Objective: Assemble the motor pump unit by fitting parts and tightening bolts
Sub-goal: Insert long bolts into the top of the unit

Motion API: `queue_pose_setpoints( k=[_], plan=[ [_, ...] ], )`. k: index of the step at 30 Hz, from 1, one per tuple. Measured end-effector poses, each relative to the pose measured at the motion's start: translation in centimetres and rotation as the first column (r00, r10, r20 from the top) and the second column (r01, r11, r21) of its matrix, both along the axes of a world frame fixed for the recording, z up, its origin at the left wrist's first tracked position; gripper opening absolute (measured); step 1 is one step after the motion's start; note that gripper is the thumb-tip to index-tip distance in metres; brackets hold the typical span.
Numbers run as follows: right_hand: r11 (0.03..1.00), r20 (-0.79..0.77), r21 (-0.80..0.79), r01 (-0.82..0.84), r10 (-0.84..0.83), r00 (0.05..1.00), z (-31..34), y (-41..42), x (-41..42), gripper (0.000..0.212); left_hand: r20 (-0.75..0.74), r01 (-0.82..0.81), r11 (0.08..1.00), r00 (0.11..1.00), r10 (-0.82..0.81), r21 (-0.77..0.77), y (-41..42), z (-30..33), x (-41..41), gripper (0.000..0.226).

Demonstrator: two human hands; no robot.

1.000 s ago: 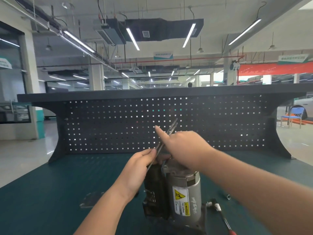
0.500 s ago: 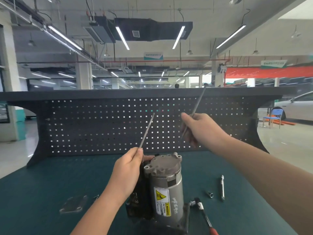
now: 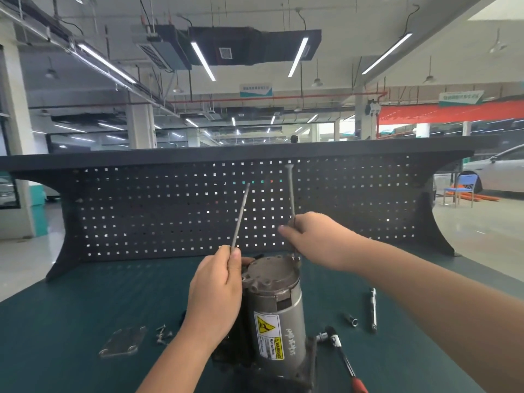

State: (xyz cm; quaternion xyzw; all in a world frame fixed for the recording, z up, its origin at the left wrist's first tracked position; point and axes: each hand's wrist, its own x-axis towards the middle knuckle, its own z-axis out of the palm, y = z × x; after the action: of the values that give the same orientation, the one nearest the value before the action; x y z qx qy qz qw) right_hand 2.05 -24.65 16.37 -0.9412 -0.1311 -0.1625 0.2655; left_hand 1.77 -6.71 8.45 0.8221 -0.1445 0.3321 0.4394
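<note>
We held one long bolt (image 3: pixel 291 194) pinched in our right hand (image 3: pixel 317 241), near upright, its tip at the ear hole on the motor housing (image 3: pixel 273 302) at frame centre (directly below). Our left hand (image 3: pixel 215 290) gripped a second bolt (image 3: pixel 241 215), tilted right.

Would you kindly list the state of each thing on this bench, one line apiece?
Grey cylindrical motor housing: upright on the green mat.
Long steel bolt, right: near vertical, pinched by the right hand, its lower end at a lug hole on the housing.
Long steel bolt, left: tilted, held free by the left hand.
Red-handled ratchet: lying unused.
Flat metal plate: lying loose.
</note>
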Motion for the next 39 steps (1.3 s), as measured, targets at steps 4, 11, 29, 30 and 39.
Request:
queue_pose_setpoints(
  k=[4,11,29,30,39],
  plan=[
    [0.997,-0.06,-0.079,0.011,-0.015,0.998,-0.1,0.2,-0.4,0.029,0.012,-0.023,0.997,1.0,0.022,0.071,0.3,-0.2,0.1,0.04],
    [0.953,0.311,0.303,-0.018,-0.082,0.947,2.4,2.1,-2.8,0.043,-0.001,-0.052,0.989,0.999,0.052,0.137,0.3,0.1,0.0,0.036],
    [0.979,0.745,-0.201,0.025,0.136,0.653,2.7,2.9,-3.6,0.023,-0.228,0.404,0.884,0.861,-0.455,-0.237,2.8,0.9,-0.9,0.058],
    [0.995,0.725,-0.06,-0.075,0.095,0.683,2.9,3.2,-4.0,0.027,-0.27,0.418,0.897,0.855,-0.442,-0.143,3.0,1.0,-0.9,0.062],
    [0.944,0.321,0.246,-0.22,0.134,0.937,1.3,6.0,-4.0,0.029,-0.257,0.263,0.963,0.937,-0.238,0.065,2.5,1.0,-1.3,0.054]
  ],
)
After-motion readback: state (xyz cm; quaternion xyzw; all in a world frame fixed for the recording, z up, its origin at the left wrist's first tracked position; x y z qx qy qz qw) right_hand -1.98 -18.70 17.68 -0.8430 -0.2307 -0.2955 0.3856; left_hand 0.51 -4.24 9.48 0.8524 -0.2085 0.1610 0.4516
